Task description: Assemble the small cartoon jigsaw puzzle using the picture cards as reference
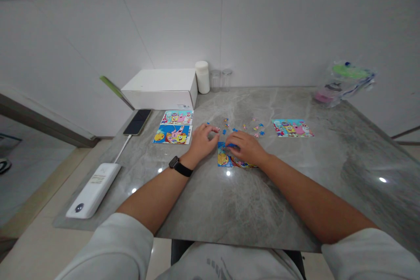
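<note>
My right hand (246, 146) is over a partly assembled blue and yellow puzzle (226, 160), its fingers pinched on a small blue piece at the puzzle's upper edge. To the left, my left hand (204, 141) rests on the table beside the loose pieces, thumb and fingers apart, with nothing visible between them. Several loose puzzle pieces (256, 128) lie scattered just beyond both hands. Part of the puzzle is hidden under my right hand. A finished-looking cartoon picture (293, 128) lies flat to the right.
Two cartoon cards (173, 134) lie left of my left hand. Behind stand a white box (160, 87), a white bottle (202, 78) and two clear jars (226, 81). A phone (138, 122) is cabled to a power bank (94, 189). A plastic bag (343, 83) sits back right.
</note>
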Tool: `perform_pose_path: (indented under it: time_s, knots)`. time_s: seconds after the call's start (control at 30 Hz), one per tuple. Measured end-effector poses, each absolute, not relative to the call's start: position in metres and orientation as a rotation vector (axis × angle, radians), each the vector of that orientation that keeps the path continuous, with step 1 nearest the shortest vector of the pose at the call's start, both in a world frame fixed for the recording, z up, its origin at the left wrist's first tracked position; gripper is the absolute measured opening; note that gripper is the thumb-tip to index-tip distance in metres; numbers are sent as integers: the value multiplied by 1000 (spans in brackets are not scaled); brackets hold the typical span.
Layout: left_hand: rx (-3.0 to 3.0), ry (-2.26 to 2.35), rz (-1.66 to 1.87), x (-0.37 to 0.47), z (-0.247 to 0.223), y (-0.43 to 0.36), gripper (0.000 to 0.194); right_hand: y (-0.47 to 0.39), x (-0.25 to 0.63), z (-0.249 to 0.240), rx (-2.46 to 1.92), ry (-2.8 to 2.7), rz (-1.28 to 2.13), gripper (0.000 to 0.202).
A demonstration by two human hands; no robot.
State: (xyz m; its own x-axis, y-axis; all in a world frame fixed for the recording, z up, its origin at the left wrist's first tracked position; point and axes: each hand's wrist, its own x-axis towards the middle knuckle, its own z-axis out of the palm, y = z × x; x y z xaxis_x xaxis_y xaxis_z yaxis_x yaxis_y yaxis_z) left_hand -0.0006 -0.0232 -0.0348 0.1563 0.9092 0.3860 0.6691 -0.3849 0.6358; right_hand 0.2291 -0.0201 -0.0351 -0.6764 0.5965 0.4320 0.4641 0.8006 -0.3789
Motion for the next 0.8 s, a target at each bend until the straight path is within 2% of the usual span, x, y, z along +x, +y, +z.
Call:
perform_pose_path:
  time_s: [0.23, 0.8]
  knots:
    - [2278, 1577, 786, -3, -39, -25, 11, -18, 225, -43, -828, -2527, 288, 14]
    - [2316, 1522, 649, -7, -34, -27, 14, -18, 222, -50, -849, -2562, 270, 15]
